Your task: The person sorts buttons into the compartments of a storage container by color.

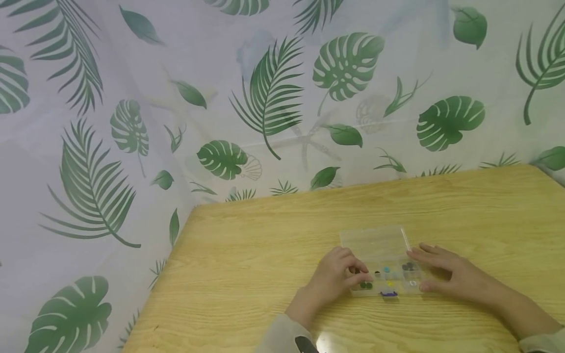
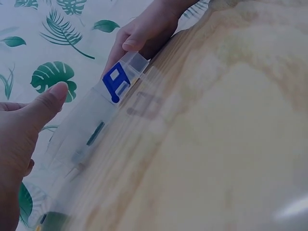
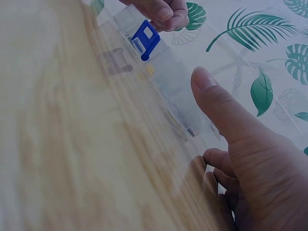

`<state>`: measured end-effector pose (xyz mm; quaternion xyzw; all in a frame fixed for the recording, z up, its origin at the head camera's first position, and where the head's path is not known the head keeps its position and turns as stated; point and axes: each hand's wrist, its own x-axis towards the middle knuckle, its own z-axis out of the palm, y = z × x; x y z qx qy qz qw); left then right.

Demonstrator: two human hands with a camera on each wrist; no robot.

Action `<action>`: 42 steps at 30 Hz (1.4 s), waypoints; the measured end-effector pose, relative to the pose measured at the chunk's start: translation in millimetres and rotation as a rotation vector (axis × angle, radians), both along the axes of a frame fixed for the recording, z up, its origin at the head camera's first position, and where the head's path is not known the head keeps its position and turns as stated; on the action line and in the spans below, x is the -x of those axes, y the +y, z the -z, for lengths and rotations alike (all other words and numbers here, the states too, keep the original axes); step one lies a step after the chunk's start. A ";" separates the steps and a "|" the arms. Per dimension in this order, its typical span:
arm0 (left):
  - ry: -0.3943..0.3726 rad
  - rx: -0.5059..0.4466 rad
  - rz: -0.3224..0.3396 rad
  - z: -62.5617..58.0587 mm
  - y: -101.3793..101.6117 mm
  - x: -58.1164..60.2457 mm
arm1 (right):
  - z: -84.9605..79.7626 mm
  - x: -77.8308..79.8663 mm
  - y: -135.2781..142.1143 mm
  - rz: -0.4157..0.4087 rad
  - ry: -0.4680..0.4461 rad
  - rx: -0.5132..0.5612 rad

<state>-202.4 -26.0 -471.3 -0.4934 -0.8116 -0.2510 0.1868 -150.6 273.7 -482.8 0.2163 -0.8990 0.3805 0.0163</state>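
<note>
A clear plastic compartment box (image 1: 375,292) lies on the table with its transparent lid (image 1: 372,243) raised at the back. A blue latch (image 2: 116,82) is on its front. Small pieces sit in the compartments: dark green ones (image 1: 366,285), a turquoise one (image 1: 386,269), yellow ones (image 1: 390,284), black ones (image 1: 408,266) and a white ring (image 1: 413,283). My left hand (image 1: 337,274) is over the left compartments, thumb and forefinger tips close together; I cannot tell whether they pinch a piece. Spanning the box's right end, my right hand (image 1: 454,274) has its fingers extended, thumb by the front corner.
The wood-grain table (image 1: 247,274) extends to both sides of the box and behind it. A leaf-patterned curtain (image 1: 282,98) hangs along the table's back edge and down the left side.
</note>
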 end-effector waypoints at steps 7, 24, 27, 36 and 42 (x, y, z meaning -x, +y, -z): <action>-0.032 0.009 -0.072 -1.0 -8.2 3.3 | -0.2 -0.6 -0.7 -0.015 -0.006 0.028; -0.274 0.012 -0.317 -9.6 -44.7 20.4 | 0.1 0.6 0.4 -0.026 -0.028 0.041; -0.292 -0.002 -0.331 -8.5 -49.5 22.8 | 0.7 0.8 0.6 -0.023 -0.027 0.039; -0.327 0.030 -0.403 -4.6 -56.2 27.6 | 1.1 -0.3 0.6 -0.022 -0.009 0.033; -0.411 0.079 -0.442 -2.5 -60.7 27.9 | 0.9 -0.1 0.8 -0.029 -0.013 0.041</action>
